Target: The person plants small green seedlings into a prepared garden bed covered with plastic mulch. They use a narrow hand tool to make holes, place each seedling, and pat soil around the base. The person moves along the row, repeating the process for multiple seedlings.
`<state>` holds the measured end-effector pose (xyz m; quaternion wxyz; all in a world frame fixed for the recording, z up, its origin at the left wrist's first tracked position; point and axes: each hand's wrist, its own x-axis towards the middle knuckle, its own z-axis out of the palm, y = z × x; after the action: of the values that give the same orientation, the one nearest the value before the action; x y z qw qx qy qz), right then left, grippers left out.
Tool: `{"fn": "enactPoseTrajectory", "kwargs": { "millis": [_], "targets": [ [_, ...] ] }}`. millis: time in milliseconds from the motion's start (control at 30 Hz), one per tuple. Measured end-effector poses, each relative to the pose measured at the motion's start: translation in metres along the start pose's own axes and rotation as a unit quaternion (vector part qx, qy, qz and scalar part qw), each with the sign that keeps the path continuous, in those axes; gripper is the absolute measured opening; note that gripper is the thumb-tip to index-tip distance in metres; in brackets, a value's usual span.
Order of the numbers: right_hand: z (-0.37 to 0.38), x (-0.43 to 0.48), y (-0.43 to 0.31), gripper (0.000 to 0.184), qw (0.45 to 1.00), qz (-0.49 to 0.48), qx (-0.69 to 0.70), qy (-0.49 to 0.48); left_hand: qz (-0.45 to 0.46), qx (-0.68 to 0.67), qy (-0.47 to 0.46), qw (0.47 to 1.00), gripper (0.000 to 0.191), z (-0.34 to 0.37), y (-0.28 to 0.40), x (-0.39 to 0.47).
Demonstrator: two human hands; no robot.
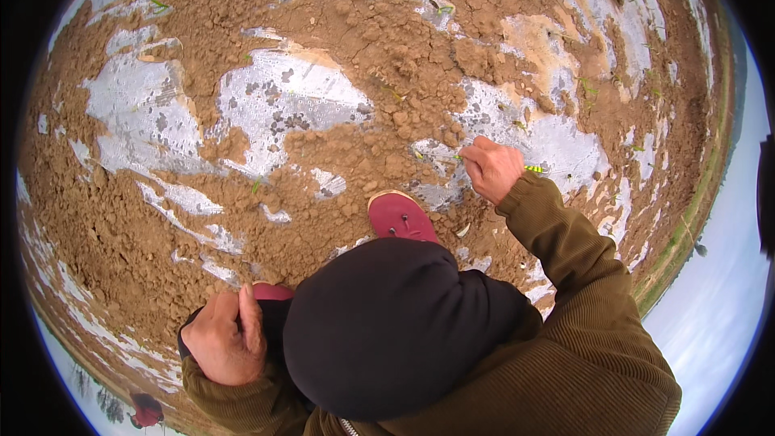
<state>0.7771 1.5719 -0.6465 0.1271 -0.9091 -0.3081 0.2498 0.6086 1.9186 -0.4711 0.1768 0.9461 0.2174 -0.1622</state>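
Observation:
My right hand [493,168] is closed around a thin rod-like tool with a yellow-green and black striped handle [534,168]. The tool's slender shaft [437,156] points left, its far end by a small pale green shoot [418,154] at a gap in the plastic mulch film [560,148]. What kind of tool it is, I cannot tell. My left hand [225,336] rests by my dark-clad knee at the lower left, its fingers curled and partly hidden; whether it holds anything does not show.
Loose brown soil [339,215] lies over strips of film [290,97]. Green seedlings [445,9] poke through in places. My red shoe [402,216] stands between the hands, beside my dark knee [387,327]. Another person [146,410] is far off at the lower left.

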Motion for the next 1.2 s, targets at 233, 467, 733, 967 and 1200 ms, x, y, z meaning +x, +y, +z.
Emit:
{"fn": "enactPoseTrajectory", "kwargs": {
  "millis": [233,467,733,967,1200],
  "targets": [
    [0.01,0.019,0.009,0.015,0.999,-0.024,0.033,-0.006,0.004,0.002,0.0,1.0,0.032,-0.001,0.003,0.001],
    [0.01,0.034,0.048,0.022,0.976,0.003,0.18,-0.122,0.009,0.009,-0.013,1.0,0.03,0.0,0.003,0.003],
    [0.005,0.015,0.056,0.021,0.966,0.019,0.246,-0.079,0.006,0.004,-0.004,1.0,0.032,0.003,0.003,0.001],
    [-0.034,-0.015,0.083,0.016,0.988,0.113,0.062,0.086,0.006,0.0,-0.012,1.0,0.034,0.004,0.005,0.002],
    [-0.05,-0.017,0.091,0.013,0.98,0.12,-0.04,0.151,0.023,-0.013,0.01,1.0,0.035,0.008,0.004,0.003]
  ]
}}
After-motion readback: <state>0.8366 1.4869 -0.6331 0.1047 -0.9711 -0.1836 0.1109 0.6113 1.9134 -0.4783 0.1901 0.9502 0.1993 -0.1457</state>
